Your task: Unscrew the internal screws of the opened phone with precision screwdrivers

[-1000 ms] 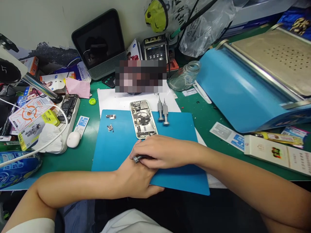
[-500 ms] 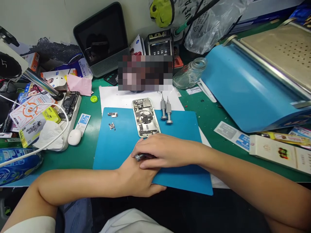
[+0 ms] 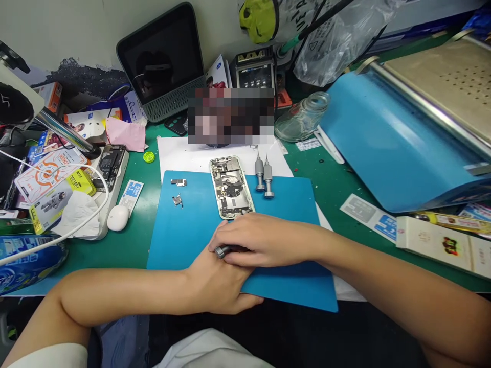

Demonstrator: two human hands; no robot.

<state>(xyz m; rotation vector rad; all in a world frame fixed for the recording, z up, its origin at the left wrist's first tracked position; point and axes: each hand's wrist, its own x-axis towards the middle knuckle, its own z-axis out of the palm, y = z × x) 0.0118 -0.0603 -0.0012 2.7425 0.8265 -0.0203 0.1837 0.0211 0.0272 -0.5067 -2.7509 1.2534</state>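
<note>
My two hands lie crossed on the near part of the blue work mat (image 3: pixel 184 240). My right hand (image 3: pixel 257 239) rests on top, fingers curled round a small grey screwdriver (image 3: pixel 221 251) whose metal end sticks out to the left. Beneath it lies my left hand (image 3: pixel 217 286), thumb on the mat's near edge, its fingers hidden under the right hand. Just beyond the hands an opened phone (image 3: pixel 231 186) lies with its insides showing. Two more grey screwdrivers (image 3: pixel 264 176) sit to the phone's right. Two small metal parts (image 3: pixel 177 191) sit at the mat's left.
A blue machine (image 3: pixel 387 143) with a perforated metal plate fills the right. A glass jar (image 3: pixel 301 118), a dark speaker (image 3: pixel 163 64) and a small meter (image 3: pixel 256 74) stand at the back. Boxes, a white cable (image 3: pixel 49 240), a white earbud case (image 3: pixel 117 217) and another opened phone (image 3: pixel 111 159) crowd the left.
Both hands stay crossed in the same place with the screwdriver held. Only the camera's view has shifted slightly.
</note>
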